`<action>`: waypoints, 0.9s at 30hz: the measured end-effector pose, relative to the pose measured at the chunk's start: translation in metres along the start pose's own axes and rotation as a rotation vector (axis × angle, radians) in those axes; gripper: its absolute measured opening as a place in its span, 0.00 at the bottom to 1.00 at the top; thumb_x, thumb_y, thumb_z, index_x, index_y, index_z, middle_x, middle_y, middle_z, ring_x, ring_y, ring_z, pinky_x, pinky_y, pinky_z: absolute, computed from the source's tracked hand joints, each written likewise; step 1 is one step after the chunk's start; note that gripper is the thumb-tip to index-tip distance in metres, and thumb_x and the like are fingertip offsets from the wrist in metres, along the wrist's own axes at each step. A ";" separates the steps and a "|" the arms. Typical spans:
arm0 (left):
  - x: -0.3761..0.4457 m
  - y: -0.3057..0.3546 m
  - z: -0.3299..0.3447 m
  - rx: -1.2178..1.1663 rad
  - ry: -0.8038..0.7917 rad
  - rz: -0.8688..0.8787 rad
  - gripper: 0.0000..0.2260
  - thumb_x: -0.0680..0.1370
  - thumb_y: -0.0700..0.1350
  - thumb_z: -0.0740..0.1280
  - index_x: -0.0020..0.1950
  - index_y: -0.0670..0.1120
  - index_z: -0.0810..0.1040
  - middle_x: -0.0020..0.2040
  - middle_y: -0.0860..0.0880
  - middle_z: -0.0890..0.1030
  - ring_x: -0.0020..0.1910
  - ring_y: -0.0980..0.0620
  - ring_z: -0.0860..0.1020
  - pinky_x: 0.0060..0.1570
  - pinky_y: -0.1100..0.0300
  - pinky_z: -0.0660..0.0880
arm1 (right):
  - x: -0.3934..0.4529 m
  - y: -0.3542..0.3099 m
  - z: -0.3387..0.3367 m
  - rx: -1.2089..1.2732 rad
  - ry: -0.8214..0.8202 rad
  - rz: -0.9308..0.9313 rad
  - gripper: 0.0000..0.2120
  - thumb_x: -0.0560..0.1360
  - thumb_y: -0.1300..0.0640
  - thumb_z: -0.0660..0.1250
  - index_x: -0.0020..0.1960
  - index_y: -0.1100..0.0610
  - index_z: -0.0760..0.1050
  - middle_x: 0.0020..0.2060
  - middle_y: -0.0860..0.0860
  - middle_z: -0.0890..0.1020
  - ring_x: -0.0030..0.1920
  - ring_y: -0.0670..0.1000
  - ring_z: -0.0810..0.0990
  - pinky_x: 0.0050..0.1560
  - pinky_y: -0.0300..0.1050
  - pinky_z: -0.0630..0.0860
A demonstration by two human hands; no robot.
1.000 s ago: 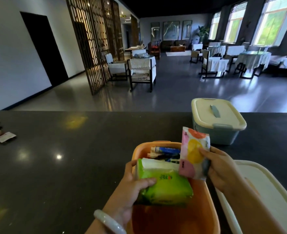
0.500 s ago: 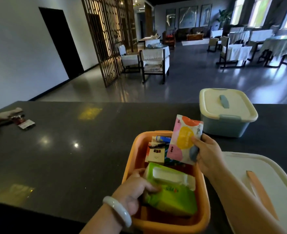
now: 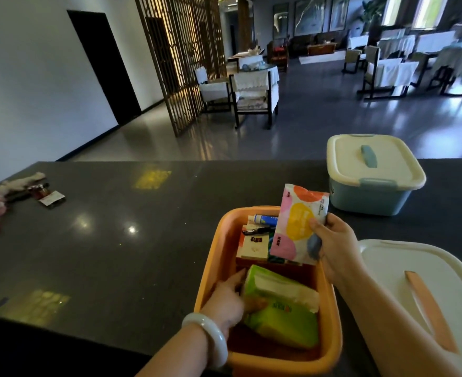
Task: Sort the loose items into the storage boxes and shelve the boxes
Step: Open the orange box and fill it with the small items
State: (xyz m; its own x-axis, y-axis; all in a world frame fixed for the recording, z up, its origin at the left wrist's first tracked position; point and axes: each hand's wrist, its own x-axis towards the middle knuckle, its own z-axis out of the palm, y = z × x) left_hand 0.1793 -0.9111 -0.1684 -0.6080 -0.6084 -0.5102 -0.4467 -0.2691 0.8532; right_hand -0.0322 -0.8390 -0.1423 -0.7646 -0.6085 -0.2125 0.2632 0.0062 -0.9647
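Observation:
An open orange storage box [image 3: 213, 254] stands on the dark counter in front of me. Inside it lies a green tissue pack [image 3: 281, 308], which my left hand [image 3: 224, 300] grips at its left side, down in the box. My right hand [image 3: 336, 240] holds a colourful wipes packet [image 3: 296, 224] upright over the box's far right part. A small carton [image 3: 254, 246], a pen and a blue tube [image 3: 265, 219] lie at the box's far end. The box's cream lid [image 3: 404, 273] with an orange handle lies to the right.
A closed blue storage box [image 3: 371, 197] with a cream lid stands at the counter's far right. Several loose small items [image 3: 20, 191] lie at the counter's far left. Beyond the counter are chairs, tables and a lattice screen.
My left hand has lowered the green tissue pack deeper into the orange box. My right hand keeps the wipes packet over the box. The view has tilted down and shifted.

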 end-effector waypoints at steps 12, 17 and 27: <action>-0.007 0.011 -0.001 0.871 -0.045 0.307 0.41 0.78 0.40 0.65 0.76 0.63 0.40 0.78 0.62 0.41 0.77 0.58 0.47 0.76 0.55 0.50 | -0.004 0.002 -0.004 -0.023 -0.036 -0.034 0.08 0.78 0.55 0.65 0.56 0.54 0.75 0.41 0.52 0.82 0.47 0.54 0.82 0.55 0.63 0.77; -0.003 0.020 -0.014 0.964 -0.095 0.350 0.37 0.78 0.42 0.66 0.75 0.69 0.49 0.77 0.65 0.46 0.77 0.54 0.51 0.75 0.49 0.56 | -0.004 -0.002 0.000 -0.085 -0.039 -0.050 0.06 0.78 0.54 0.64 0.54 0.51 0.74 0.51 0.51 0.82 0.53 0.53 0.81 0.55 0.62 0.78; 0.014 0.017 -0.010 1.210 -0.220 0.243 0.45 0.69 0.48 0.76 0.75 0.66 0.50 0.73 0.60 0.43 0.73 0.42 0.59 0.70 0.47 0.65 | -0.010 -0.004 0.001 -0.132 -0.039 -0.085 0.09 0.78 0.55 0.64 0.57 0.55 0.74 0.51 0.53 0.82 0.53 0.54 0.81 0.56 0.61 0.77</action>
State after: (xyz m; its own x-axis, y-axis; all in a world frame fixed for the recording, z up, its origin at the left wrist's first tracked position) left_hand 0.1697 -0.9311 -0.1597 -0.8033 -0.3776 -0.4606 -0.5529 0.7602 0.3411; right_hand -0.0252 -0.8335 -0.1359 -0.7569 -0.6413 -0.1258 0.1172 0.0561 -0.9915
